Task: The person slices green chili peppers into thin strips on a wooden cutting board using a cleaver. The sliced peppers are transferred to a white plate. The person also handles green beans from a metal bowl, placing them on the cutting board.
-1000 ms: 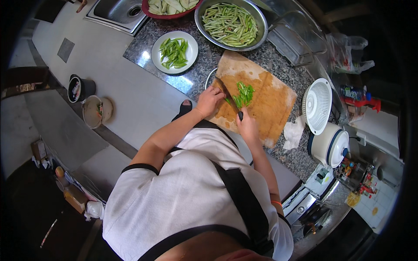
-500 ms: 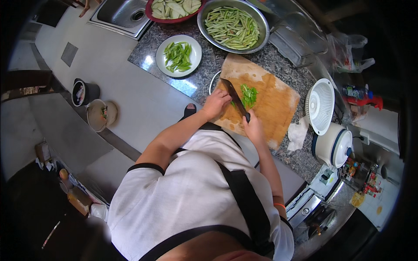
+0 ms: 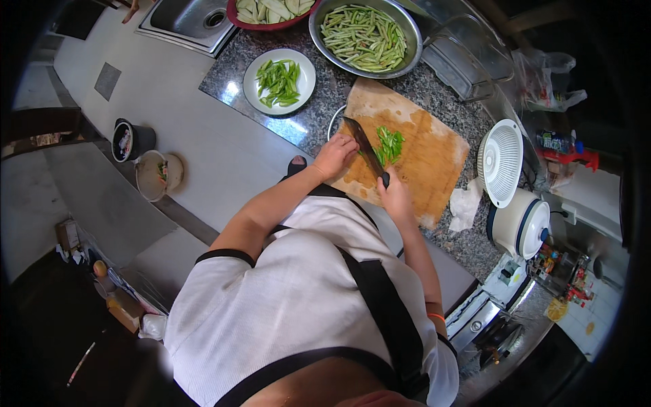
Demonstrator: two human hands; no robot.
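My right hand (image 3: pixel 395 195) is closed round the black handle of a kitchen knife (image 3: pixel 364 144). Its dark blade slants across the wooden cutting board (image 3: pixel 428 178), pointing far left. Left of the blade, my left hand (image 3: pixel 337 155) presses down with curled fingers close to the edge; whatever lies under them is hidden. A small heap of sliced green pepper (image 3: pixel 389 145) rests on the board just right of the blade. More green pepper pieces (image 3: pixel 278 83) lie on a white plate (image 3: pixel 252 99) beyond my left hand.
Behind the board stands a metal bowl of cut green beans (image 3: pixel 366 42), with a red bowl of pale slices (image 3: pixel 274 12) beside it. A white strainer (image 3: pixel 500 163), crumpled tissue (image 3: pixel 464 206) and a rice cooker (image 3: pixel 521 224) are at right. A sink (image 3: pixel 182 27) lies far left.
The whole view has shifted slightly. Both hands and the knife stay almost in place, and the pepper heap beside the blade looks a little more spread out.
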